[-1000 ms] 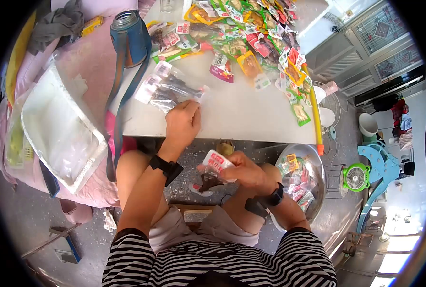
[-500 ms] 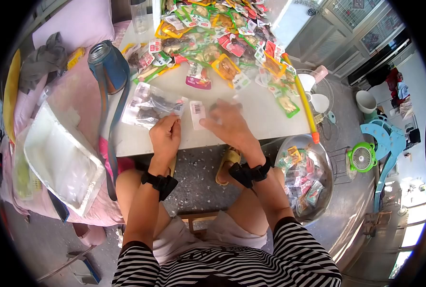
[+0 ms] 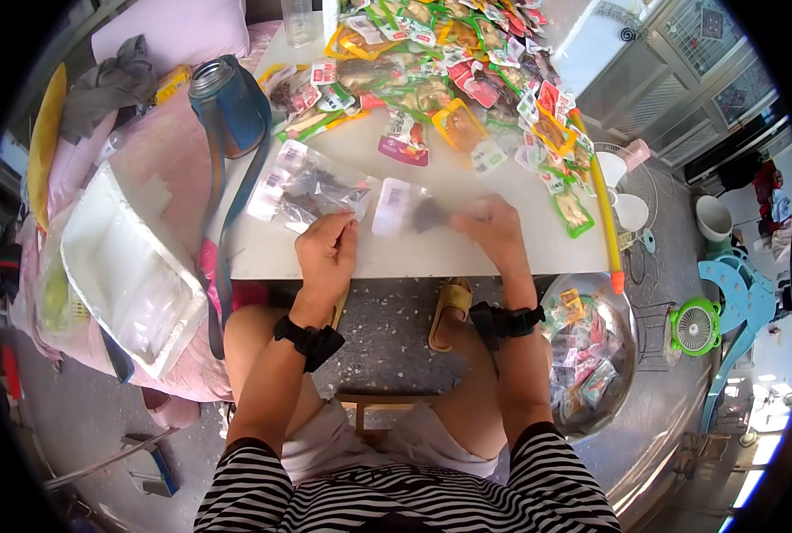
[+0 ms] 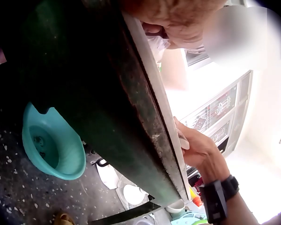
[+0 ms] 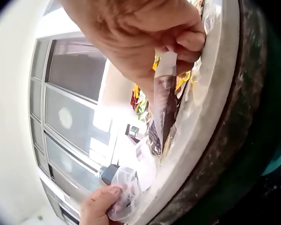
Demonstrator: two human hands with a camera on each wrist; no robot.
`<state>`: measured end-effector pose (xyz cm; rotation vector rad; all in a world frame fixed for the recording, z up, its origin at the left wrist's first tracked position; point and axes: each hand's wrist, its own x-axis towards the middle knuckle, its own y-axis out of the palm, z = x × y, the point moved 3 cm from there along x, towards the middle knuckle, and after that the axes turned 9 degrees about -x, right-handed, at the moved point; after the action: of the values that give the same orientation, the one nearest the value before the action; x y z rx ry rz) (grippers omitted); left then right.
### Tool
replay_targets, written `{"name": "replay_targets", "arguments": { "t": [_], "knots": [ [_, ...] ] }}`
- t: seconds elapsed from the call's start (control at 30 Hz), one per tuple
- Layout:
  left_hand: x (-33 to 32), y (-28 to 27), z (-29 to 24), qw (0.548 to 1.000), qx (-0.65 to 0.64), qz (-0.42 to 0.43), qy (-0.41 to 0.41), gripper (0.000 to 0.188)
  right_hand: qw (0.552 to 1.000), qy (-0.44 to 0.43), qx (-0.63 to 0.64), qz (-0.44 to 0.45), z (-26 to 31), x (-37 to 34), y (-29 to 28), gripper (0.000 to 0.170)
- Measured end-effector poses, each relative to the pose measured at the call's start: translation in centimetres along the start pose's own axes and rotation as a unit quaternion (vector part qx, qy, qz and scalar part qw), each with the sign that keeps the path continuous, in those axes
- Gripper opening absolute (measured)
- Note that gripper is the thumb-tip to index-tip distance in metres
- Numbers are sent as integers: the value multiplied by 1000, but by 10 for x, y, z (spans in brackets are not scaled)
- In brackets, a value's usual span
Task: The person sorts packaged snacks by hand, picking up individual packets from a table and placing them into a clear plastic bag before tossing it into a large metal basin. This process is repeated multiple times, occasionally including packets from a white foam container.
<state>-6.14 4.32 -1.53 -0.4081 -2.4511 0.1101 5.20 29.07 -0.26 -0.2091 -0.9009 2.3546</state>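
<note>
My left hand (image 3: 327, 253) pinches the near right edge of a clear plastic bag (image 3: 303, 191) with dark pieces inside, at the front left of the white table. To the right of that bag, my right hand (image 3: 496, 233) holds the end of a small clear packet (image 3: 403, 209) with a white label and dark contents. In the right wrist view the packet (image 5: 165, 105) stretches out from my curled right fingers, low over the tabletop. The left thumb (image 5: 107, 193) presses on the clear bag (image 5: 126, 194) there.
Colourful snack packets (image 3: 432, 80) heap over the table's back. A blue flask (image 3: 232, 111) with a strap stands at the left, near a white foam box (image 3: 138, 266). A yellow pole (image 3: 602, 191) runs along the right edge. Below it a metal basin (image 3: 629, 355) holds more packets.
My right hand has come up from above my lap to the table with the small packet, then shifted right. The left hand has stayed at the clear bag's edge.
</note>
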Motion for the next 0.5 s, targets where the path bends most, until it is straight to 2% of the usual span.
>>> {"name": "replay_targets", "arguments": {
  "t": [0.07, 0.17, 0.27, 0.37, 0.5],
  "knots": [
    [1, 0, -3, 1000, 6, -1, 15, 12, 984, 40, 153, 84, -12, -2, -10, 30],
    [3, 1, -11, 999, 43, -3, 30, 13, 943, 72, 310, 99, -30, -11, -16, 18],
    [6, -2, -19, 995, 88, 7, 46, 13, 915, 92, 356, 167, -18, -23, -28, 13],
    [6, -4, -24, 991, 117, 11, 65, 14, 926, 79, 321, 182, -4, -28, -22, 13],
    [7, -5, -32, 984, 143, 23, 100, 18, 910, 91, 355, 196, 9, -25, -2, 14]
  ]
}}
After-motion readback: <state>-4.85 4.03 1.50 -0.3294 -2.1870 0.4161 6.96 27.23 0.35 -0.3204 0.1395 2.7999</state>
